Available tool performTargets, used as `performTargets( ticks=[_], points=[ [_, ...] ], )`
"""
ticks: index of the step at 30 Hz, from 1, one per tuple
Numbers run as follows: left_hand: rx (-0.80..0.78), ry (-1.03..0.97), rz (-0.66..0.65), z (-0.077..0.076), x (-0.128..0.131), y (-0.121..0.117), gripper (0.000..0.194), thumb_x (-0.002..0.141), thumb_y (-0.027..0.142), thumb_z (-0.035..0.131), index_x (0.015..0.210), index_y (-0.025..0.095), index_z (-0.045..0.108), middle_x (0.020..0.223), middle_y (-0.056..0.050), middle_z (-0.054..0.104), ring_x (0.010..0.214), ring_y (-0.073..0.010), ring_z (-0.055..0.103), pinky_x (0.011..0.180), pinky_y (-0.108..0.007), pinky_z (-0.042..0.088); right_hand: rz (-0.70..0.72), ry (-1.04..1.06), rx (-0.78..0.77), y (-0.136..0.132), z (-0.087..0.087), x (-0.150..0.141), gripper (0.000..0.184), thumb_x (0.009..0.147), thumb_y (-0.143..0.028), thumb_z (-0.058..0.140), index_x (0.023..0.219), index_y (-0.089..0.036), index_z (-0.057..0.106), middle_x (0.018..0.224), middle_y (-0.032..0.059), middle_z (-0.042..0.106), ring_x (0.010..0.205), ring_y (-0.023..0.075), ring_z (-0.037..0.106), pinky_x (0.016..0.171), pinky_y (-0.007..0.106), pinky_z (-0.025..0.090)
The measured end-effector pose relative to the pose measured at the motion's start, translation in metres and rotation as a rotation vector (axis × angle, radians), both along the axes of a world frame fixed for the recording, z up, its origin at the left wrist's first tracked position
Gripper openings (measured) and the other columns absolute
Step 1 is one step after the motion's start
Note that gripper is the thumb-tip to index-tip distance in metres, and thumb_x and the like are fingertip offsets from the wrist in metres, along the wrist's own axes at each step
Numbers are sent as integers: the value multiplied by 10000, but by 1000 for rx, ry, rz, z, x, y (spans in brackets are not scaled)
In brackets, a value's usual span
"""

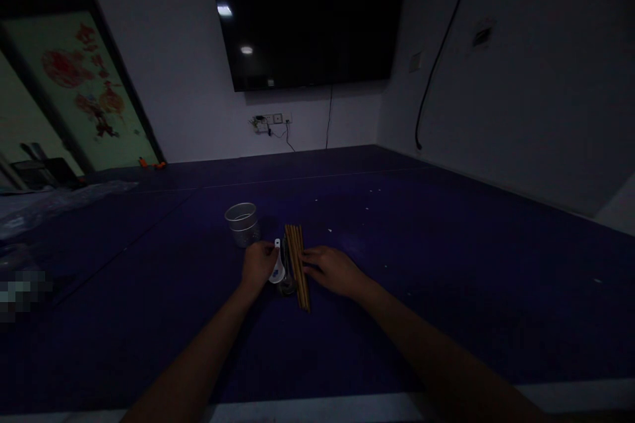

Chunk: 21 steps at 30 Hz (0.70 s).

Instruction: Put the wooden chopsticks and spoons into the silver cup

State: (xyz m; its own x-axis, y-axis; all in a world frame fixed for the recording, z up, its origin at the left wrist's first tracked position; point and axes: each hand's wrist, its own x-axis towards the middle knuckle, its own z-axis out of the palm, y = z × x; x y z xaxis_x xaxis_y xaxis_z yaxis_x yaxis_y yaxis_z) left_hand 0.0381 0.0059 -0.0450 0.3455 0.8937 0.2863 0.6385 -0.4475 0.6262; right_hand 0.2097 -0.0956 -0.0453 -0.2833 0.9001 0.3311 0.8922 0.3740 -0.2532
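My left hand (258,266) is closed at the handle of a white soup spoon (277,271) with a blue mark in its bowl. Beside the spoon lies a dark, shiny metal utensil (286,285), probably another spoon, partly hidden. To its right, a bundle of brown wooden chopsticks (296,258) lies lengthwise on the purple surface. The fingertips of my right hand (331,269) touch the right side of the chopsticks, its thumb and fingers apart. Just beyond my left hand stands a silver metal cup (243,228), upright and open at the top.
The purple surface (397,244) stretches to the walls, with small white scraps beyond my right hand. Clear plastic wrapping (64,205) lies at the left. A large dark television (317,20) hangs above wall sockets (272,119). A black cable (436,59) hangs on the right wall.
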Motion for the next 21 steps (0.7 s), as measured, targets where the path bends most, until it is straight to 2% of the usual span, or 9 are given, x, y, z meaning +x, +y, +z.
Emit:
performTargets(
  ticks=[8, 14, 21],
  points=[
    [8, 70, -69, 1, 1, -1, 263, 812, 236, 494, 887, 127, 723, 821, -97, 721, 690, -163, 640, 619, -234, 415, -13, -6, -9, -2, 3, -2, 261, 881, -306, 481, 1055, -218, 654, 1166, 72, 626, 1071, 217, 576, 896, 333, 437],
    [-22, 43, -144, -2, 2, 1, 268, 815, 220, 483, 901, 137, 722, 840, -83, 725, 708, -172, 648, 628, -234, 424, -46, -12, 12, -3, 3, -4, 291, 875, -351, 497, 1092, -220, 641, 1165, 83, 626, 1056, 222, 583, 885, 341, 441],
    [15, 45, -138, -5, 3, 2, 266, 810, 198, 475, 847, 114, 725, 758, -77, 713, 632, -148, 623, 599, -227, 414, -45, -7, -8, -4, 5, -2, 317, 900, -346, 451, 1133, -194, 605, 1108, 84, 644, 1053, 210, 577, 882, 317, 426]
  ],
)
